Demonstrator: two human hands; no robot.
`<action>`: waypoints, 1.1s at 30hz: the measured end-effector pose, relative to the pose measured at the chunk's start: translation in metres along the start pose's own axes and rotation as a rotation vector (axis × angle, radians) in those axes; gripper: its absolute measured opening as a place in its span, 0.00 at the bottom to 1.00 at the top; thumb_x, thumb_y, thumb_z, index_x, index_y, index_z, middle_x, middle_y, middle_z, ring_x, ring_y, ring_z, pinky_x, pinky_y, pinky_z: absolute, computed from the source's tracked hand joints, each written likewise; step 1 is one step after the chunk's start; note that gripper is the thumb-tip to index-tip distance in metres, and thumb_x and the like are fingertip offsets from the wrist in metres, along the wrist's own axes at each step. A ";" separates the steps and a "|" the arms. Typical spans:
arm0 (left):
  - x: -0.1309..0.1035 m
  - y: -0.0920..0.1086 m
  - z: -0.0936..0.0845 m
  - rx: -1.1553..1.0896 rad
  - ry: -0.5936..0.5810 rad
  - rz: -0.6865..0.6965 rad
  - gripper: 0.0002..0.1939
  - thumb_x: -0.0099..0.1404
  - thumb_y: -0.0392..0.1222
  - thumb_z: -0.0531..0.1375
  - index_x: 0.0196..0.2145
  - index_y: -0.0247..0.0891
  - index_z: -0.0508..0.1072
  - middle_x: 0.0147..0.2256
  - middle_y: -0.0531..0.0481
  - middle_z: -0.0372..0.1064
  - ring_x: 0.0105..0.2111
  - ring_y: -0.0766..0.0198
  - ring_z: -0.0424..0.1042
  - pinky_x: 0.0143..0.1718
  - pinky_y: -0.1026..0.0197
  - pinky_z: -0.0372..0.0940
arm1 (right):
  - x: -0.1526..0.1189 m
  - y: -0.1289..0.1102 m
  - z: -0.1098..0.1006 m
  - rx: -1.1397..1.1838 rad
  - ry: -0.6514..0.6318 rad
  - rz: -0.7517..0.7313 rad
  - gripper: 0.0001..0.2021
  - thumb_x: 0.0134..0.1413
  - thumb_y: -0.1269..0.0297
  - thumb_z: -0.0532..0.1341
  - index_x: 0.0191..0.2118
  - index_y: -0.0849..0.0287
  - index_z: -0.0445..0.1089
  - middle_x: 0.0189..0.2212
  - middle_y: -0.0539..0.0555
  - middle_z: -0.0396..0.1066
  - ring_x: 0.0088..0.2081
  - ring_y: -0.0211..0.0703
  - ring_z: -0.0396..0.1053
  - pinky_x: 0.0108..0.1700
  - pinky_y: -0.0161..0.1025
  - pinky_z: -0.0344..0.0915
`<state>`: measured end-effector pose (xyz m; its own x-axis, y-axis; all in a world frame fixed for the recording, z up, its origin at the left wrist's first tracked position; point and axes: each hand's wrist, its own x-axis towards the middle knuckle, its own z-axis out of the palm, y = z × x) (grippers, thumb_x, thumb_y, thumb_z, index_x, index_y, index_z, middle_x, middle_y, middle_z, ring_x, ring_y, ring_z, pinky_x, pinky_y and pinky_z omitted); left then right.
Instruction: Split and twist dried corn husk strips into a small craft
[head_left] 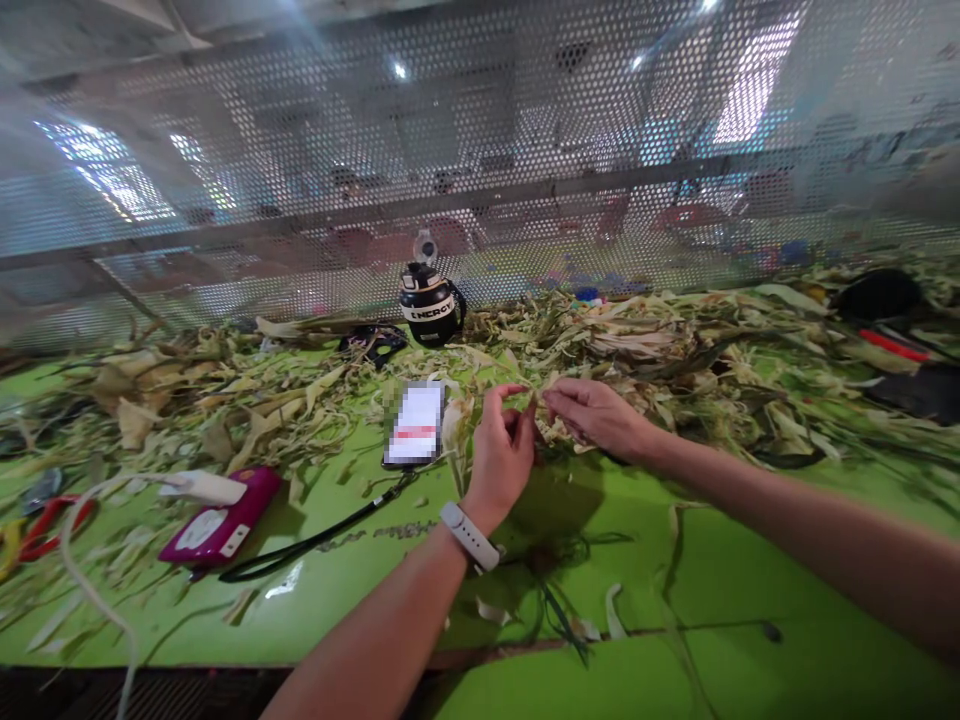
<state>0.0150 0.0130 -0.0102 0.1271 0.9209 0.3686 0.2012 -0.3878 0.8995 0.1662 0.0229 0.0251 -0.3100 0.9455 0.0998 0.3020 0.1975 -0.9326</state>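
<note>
My left hand [504,450], with a pale watch band on its wrist, has its fingers curled together. A pale corn husk strip [456,435] shows at its outer side. My right hand [589,412] sits just to the right, thumb and forefinger pinched on a thin strip of husk. The fingertips of both hands nearly meet around this strip, and its exact ends are hidden by the fingers. Behind and beside the hands lies a heap of dried and greenish corn husks [630,345] on the green tabletop [592,600].
Left of my hands lies a phone [415,425] with a black strap [322,540]. Farther left are a magenta power box [225,515] with a white plug, and red-handled scissors [56,525]. A black jug [429,308] stands before a perforated metal screen [480,150].
</note>
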 end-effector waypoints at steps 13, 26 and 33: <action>0.004 -0.004 0.001 -0.025 -0.215 -0.113 0.13 0.64 0.43 0.50 0.42 0.34 0.68 0.18 0.55 0.63 0.13 0.70 0.63 0.15 0.68 0.58 | -0.004 -0.013 -0.010 -0.606 0.055 -0.274 0.15 0.58 0.62 0.51 0.23 0.61 0.64 0.19 0.47 0.57 0.22 0.32 0.54 0.27 0.31 0.49; 0.006 -0.004 -0.004 0.125 -0.213 -0.007 0.14 0.64 0.43 0.52 0.42 0.35 0.71 0.19 0.53 0.67 0.17 0.68 0.66 0.20 0.66 0.60 | 0.001 -0.012 -0.027 -0.589 -0.105 -0.239 0.14 0.55 0.64 0.54 0.20 0.60 0.61 0.17 0.48 0.60 0.21 0.33 0.54 0.26 0.33 0.48; 0.005 0.008 -0.004 0.088 -0.229 -0.067 0.14 0.63 0.44 0.53 0.41 0.34 0.71 0.20 0.52 0.68 0.18 0.66 0.69 0.22 0.66 0.63 | -0.002 -0.012 -0.012 0.208 -0.063 -0.063 0.17 0.53 0.53 0.57 0.23 0.60 0.58 0.18 0.45 0.58 0.20 0.31 0.55 0.24 0.31 0.51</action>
<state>0.0132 0.0146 0.0003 0.3254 0.9155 0.2367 0.2992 -0.3371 0.8926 0.1742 0.0223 0.0400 -0.3799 0.9138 0.1440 0.0899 0.1914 -0.9774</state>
